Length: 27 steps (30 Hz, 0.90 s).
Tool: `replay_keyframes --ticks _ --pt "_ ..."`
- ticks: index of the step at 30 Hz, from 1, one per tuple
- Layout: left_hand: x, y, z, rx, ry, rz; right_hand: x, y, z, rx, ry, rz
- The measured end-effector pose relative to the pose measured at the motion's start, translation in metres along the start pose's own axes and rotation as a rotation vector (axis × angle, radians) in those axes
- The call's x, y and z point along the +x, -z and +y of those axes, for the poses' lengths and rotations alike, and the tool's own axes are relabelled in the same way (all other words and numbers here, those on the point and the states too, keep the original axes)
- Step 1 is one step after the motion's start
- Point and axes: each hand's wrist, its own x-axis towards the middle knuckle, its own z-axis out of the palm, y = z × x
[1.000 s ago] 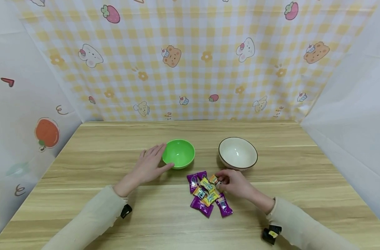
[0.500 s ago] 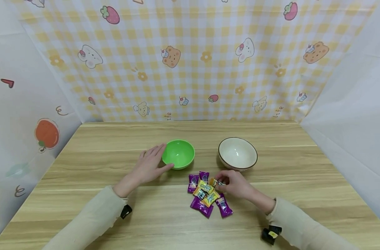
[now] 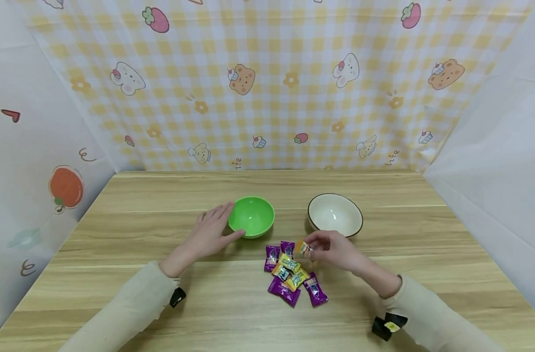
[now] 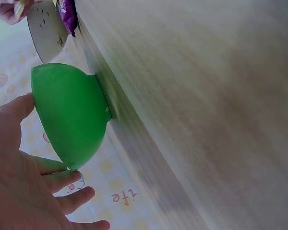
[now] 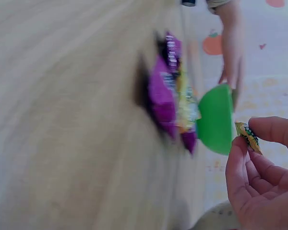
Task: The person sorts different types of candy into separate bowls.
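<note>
My left hand (image 3: 211, 233) rests against the left side of the green bowl (image 3: 255, 220), fingers extended. In the left wrist view its thumb and a fingertip touch the rim of this bowl. Between thumb and fingers, my right hand (image 3: 335, 250) pinches a small candy in an orange-yellow wrapper (image 5: 248, 138), raised off the table. Beside it lies a pile of wrapped candies: yellow candies (image 3: 297, 279) in the middle, with purple candies (image 3: 315, 289) around them. The white bowl (image 3: 334, 214) with a dark rim stands just behind the right hand, which covers part of its front edge.
Both bowls stand on a wood-grain table (image 3: 161, 195). A checked cloth (image 3: 276, 117) with cartoon prints hangs behind the table's back edge, and white cloth (image 3: 491, 161) hangs at the sides. Black bands circle both sleeves.
The right hand has drawn the orange-yellow candy from the pile and lifted it slightly towards the white bowl. A yellow candy and a purple one shifted slightly. The left hand stays put.
</note>
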Motion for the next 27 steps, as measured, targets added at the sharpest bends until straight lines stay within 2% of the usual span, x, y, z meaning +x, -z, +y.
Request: replay_keyframes --ticks 4,14,21,27 --pt "0.0 0.0 0.0 -0.008 0.005 -0.002 0.003 0.009 -0.009 0.061 -0.027 0.008" --pt "0.002 -0.001 -0.001 -0.011 -0.001 0.002 0.02 0.022 -0.026 0.132 -0.099 0.092" --pt "0.001 -0.001 -0.002 -0.013 -0.002 -0.005 0.032 0.017 -0.034 0.15 -0.108 0.106" --pt "0.0 -0.001 -0.002 -0.017 -0.002 -0.004 0.043 0.007 -0.032 0.22 -0.089 0.089"
